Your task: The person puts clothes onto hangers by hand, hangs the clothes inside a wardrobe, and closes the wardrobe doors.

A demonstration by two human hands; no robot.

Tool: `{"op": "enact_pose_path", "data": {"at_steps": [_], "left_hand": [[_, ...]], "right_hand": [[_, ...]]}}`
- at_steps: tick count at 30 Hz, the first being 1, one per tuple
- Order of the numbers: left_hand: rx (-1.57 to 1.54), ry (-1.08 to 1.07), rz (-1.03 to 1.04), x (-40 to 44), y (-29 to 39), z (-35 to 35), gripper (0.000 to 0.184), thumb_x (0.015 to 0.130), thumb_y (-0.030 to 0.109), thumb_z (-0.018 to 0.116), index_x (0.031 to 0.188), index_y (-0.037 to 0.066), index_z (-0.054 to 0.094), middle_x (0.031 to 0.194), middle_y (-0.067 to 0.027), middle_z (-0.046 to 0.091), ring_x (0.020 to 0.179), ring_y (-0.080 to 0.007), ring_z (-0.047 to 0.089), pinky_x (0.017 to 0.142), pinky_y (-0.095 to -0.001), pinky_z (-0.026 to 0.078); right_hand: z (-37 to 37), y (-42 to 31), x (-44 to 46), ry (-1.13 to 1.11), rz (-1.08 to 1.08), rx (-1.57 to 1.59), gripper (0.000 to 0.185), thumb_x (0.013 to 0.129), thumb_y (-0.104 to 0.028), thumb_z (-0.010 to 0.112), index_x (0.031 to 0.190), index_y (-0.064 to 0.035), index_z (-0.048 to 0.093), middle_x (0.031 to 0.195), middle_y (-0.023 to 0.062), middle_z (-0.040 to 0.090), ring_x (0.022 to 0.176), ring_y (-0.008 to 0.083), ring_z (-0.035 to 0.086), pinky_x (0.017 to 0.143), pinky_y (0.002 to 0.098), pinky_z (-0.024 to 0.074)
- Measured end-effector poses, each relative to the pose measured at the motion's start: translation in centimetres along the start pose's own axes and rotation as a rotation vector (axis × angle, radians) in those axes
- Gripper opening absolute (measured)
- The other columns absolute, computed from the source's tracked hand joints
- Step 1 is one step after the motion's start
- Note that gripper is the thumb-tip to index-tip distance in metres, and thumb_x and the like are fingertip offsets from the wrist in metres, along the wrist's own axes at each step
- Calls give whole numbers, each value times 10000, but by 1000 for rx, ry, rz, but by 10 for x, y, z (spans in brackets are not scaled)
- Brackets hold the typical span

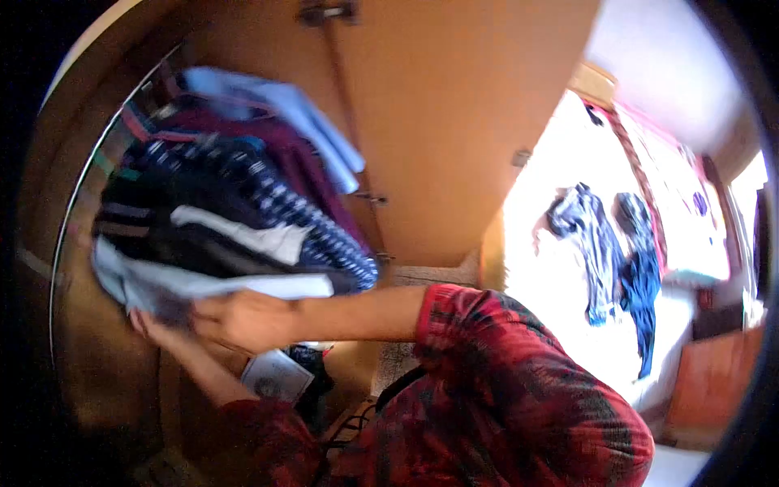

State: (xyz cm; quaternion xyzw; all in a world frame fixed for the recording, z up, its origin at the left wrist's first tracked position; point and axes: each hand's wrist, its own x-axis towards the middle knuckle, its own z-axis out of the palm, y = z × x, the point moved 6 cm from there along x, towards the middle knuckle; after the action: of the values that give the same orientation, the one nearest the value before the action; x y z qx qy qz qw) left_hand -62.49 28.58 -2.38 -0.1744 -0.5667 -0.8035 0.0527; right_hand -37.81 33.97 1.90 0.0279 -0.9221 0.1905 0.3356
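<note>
The person in the red patterned shirt (519,365) had both hands at a pale garment (235,284), the nearest of a row of clothes beside a metal rail (79,187) in a wooden wardrobe. The right hand (251,321) was at the garment's lower edge, fingers bent inward; from where I stood, blur hid whether they were pinching the cloth. The left hand (154,329) was just beside it, near the end of the same garment, and I could not tell whether its grip was wide or narrow. Next to the pale garment came a black garment (154,191) and a white piece of cloth (260,235), then a dark patterned garment (272,183), a maroon one (320,174) and a light blue one (296,114). A wooden door (454,122) stood beyond them. Well apart, a grey-blue garment (596,252) and a dark blue garment (641,284) lay on a bright white surface (531,280).
</note>
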Motion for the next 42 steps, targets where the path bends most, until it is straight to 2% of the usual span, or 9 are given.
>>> {"op": "enact_pose_path", "data": {"at_steps": [4, 8, 10, 14, 18, 21, 28, 32, 42], "left_hand": [[184, 62, 1, 40, -64, -28, 402, 783, 319, 666, 1063, 48, 570, 1136, -150, 537, 1035, -288, 498, 828, -477, 441], [593, 123, 149, 9, -139, -57, 298, 804, 271, 640, 1020, 69, 604, 1050, -116, 597, 965, -236, 541, 764, -405, 457], [873, -253, -225, -64, -241, -57, 284, 819, 244, 623, 1044, 73, 596, 1044, -104, 603, 932, -213, 557, 739, -365, 461], [1262, -1867, -1136, -328, -355, -84, 266, 848, 189, 587, 1091, 81, 581, 1032, -79, 614, 866, -167, 589, 688, -287, 470], [999, -2190, -1274, -439, -302, -11, 304, 870, 163, 560, 1161, 78, 539, 1039, -69, 616, 844, -133, 606, 667, -238, 476], [814, -2152, -1097, -474, -240, 115, 405, 875, 148, 564, 1249, 37, 455, 1085, -70, 596, 915, -117, 585, 738, -245, 483], [919, -2649, 59, -538, -153, 269, 437, 757, 187, 670, 1146, 28, 552, 1045, -142, 621, 897, -201, 619, 804, -305, 481], [531, -2882, 315, -631, -59, 316, 433, 776, 217, 646, 1153, 31, 540, 1063, -157, 593, 982, -257, 584, 842, -326, 454], [73, -3220, 272, -759, 2, 323, 453, 775, 212, 665, 1162, 17, 532, 1055, -167, 597, 953, -273, 592, 817, -328, 467]], "right_hand": [[-28, 37, -175, 20, 177, 78, 301, 738, -115, 558, 1025, -39, 512, 1024, 117, 516, 825, 287, 583, 620, 376, 512], [-38, 75, -416, -93, 1026, 75, 263, 775, -136, 521, 1019, -45, 553, 1019, 99, 551, 986, 295, 537, 777, 399, 491], [-45, 67, -545, -107, 1389, 16, 232, 794, -174, 517, 1008, -110, 580, 975, 97, 568, 921, 299, 571, 763, 391, 489], [-61, -12, -727, 39, 2091, -12, 182, 724, -150, 536, 848, -123, 666, 845, 144, 656, 806, 319, 624, 736, 393, 496], [-23, -49, -793, 72, 2260, 87, 177, 727, -144, 504, 789, -112, 667, 764, 166, 646, 731, 319, 626, 671, 410, 495], [27, -49, -812, 162, 2140, 112, 186, 732, -179, 491, 743, -70, 642, 770, 207, 622, 729, 380, 602, 656, 439, 480], [14, -43, -798, 340, 2102, 39, 221, 776, -219, 487, 763, -50, 629, 740, 222, 613, 713, 413, 590, 643, 467, 476], [8, -51, -801, 416, 2257, -5, 176, 764, -189, 530, 820, -71, 648, 771, 180, 642, 720, 347, 622, 658, 418, 494], [0, -72, -804, 979, 2368, 145, 185, 775, -194, 542, 849, -74, 662, 786, 146, 655, 725, 298, 633, 697, 370, 503]]}}
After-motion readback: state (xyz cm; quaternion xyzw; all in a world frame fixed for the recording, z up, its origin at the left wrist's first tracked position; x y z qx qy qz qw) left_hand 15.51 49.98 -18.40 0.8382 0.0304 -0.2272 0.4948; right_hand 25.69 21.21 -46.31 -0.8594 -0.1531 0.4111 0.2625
